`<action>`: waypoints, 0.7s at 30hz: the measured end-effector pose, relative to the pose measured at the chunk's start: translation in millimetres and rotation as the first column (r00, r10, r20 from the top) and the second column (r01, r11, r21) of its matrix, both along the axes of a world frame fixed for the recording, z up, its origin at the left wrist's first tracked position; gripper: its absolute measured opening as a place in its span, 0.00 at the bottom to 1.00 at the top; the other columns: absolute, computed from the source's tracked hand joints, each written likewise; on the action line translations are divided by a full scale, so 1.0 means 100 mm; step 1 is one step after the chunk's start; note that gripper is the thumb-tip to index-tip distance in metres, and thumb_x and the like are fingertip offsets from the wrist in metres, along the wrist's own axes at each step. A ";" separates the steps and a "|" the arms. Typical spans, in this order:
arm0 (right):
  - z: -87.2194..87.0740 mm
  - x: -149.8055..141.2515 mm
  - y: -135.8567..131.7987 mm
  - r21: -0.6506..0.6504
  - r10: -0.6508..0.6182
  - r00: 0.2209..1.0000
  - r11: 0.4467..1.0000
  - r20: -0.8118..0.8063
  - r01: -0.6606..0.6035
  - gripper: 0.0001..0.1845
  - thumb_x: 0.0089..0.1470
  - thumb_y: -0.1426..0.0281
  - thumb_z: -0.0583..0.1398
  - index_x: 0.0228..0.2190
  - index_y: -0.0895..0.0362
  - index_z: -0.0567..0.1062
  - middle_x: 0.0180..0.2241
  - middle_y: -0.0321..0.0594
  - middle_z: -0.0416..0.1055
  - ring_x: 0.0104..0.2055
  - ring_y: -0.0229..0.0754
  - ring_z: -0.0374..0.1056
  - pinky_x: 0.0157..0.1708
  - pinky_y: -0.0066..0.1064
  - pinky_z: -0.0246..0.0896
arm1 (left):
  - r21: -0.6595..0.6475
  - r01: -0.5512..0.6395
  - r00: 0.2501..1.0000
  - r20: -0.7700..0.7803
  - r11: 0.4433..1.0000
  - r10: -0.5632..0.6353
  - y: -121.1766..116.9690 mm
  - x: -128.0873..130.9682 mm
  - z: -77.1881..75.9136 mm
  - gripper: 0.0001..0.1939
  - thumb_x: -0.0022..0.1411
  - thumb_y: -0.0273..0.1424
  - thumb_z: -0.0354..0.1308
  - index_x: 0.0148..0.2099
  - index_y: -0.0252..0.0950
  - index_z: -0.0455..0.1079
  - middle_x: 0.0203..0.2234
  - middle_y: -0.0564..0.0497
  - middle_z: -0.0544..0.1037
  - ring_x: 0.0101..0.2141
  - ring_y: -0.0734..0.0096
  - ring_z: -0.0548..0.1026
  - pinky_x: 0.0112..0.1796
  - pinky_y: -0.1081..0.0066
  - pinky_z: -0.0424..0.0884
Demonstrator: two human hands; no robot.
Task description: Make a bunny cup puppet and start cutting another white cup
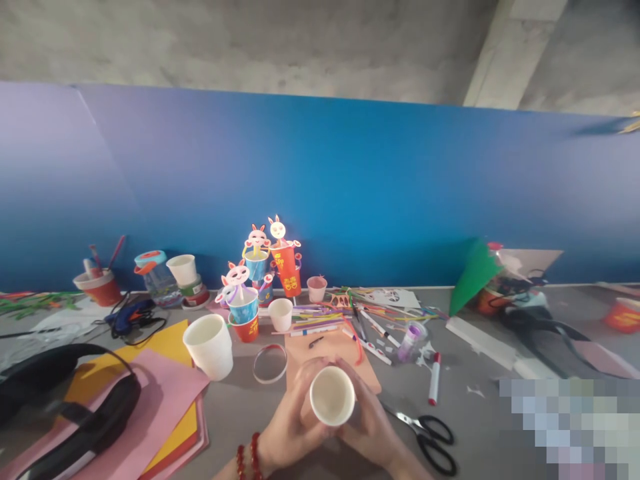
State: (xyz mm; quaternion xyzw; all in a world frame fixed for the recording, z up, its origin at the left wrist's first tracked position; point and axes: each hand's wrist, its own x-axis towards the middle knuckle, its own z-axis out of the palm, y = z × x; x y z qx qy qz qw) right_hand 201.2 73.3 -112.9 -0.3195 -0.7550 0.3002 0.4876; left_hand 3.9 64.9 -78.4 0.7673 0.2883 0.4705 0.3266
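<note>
A white paper cup (332,396) is held upright between both hands, its open top facing me. My left hand (295,413), with red bead bracelets at the wrist, wraps the cup's left side. From the right, my right hand (367,427) closes around the same cup. Behind the cup lies a peach-coloured sheet (323,347) with a small dark piece on it. Black-handled scissors (425,430) rest just right of my right hand. To the left stand a larger white cup (209,347) and a clear ring (270,364).
Decorated cups with paper bunny heads (245,307) stand behind, near the blue partition (350,193). Markers, colourful sticks and a red-capped marker (435,379) lie to the right. Coloured paper (165,387) and black headphones (107,427) occupy the left. A green sheet (473,277) stands at back right.
</note>
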 end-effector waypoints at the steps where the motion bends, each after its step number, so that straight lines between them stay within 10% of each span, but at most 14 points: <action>1: 0.00 0.00 0.00 -0.004 -0.005 1.000 1.000 0.008 0.005 0.42 0.54 0.57 0.65 0.65 0.51 0.58 0.64 0.50 0.63 0.65 0.59 0.60 0.61 0.48 0.59 | -0.006 -0.006 1.000 -0.001 1.000 0.006 0.00 0.00 0.00 0.36 0.60 0.34 0.65 0.67 0.43 0.57 0.61 0.38 0.67 0.61 0.43 0.64 0.59 0.50 0.62; 21: 0.05 -0.09 -0.04 -0.177 0.063 0.996 0.982 -0.057 -0.072 0.41 0.57 0.57 0.63 0.65 0.49 0.54 0.47 0.45 0.76 0.43 0.50 0.76 0.39 0.36 0.73 | -0.436 0.153 0.919 0.393 0.887 0.034 0.00 0.05 -0.15 0.37 0.60 0.44 0.64 0.67 0.43 0.55 0.54 0.40 0.71 0.49 0.51 0.74 0.50 0.56 0.71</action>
